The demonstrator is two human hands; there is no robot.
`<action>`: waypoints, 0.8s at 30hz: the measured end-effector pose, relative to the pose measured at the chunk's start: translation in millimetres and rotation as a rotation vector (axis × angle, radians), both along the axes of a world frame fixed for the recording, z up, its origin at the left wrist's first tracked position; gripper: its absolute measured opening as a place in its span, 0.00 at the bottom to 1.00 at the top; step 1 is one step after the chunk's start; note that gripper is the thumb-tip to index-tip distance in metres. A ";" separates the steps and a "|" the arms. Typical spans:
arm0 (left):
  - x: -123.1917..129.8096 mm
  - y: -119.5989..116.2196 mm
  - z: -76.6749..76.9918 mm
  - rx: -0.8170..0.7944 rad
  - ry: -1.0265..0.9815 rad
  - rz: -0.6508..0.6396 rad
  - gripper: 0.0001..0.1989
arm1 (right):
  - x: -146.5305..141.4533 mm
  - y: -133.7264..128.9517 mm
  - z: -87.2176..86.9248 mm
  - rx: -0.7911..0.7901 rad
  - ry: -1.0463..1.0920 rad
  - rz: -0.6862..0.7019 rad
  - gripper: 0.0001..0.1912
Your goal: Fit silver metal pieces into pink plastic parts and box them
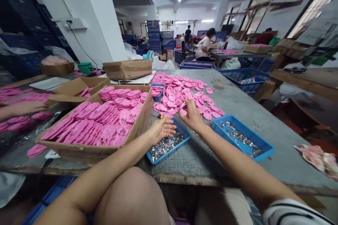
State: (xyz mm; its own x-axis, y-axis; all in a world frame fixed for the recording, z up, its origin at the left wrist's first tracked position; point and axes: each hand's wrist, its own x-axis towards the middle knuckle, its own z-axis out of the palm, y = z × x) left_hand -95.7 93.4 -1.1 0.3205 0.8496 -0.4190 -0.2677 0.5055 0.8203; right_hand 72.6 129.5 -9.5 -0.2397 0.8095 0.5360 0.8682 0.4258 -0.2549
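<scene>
My left hand (163, 129) is over a blue tray (169, 153) of small metal parts, its fingers spread and nothing in them. To its right, my right hand (192, 115) is at the near edge of a loose pile of pink pieces (175, 91), thumb and fingers closed on one pink piece (182, 109). A yellow-tipped tool (161, 116) lies just beyond my left hand. On the left stands a cardboard box (87, 153) filled with rows of pink pieces (87, 130), some with metal parts on them.
A second blue tray (260, 147) of metal parts stands on the right of the grey table (245, 119). Crumpled cloth (318, 158) lies at the far right. Another person's hand (29, 108) is at the left. Cardboard boxes (128, 69) stand behind.
</scene>
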 end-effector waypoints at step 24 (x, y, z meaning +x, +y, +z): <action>-7.9 10.8 3.2 0.195 -0.096 0.432 0.05 | -54.4 -47.8 -7.0 -0.645 -0.402 0.116 0.15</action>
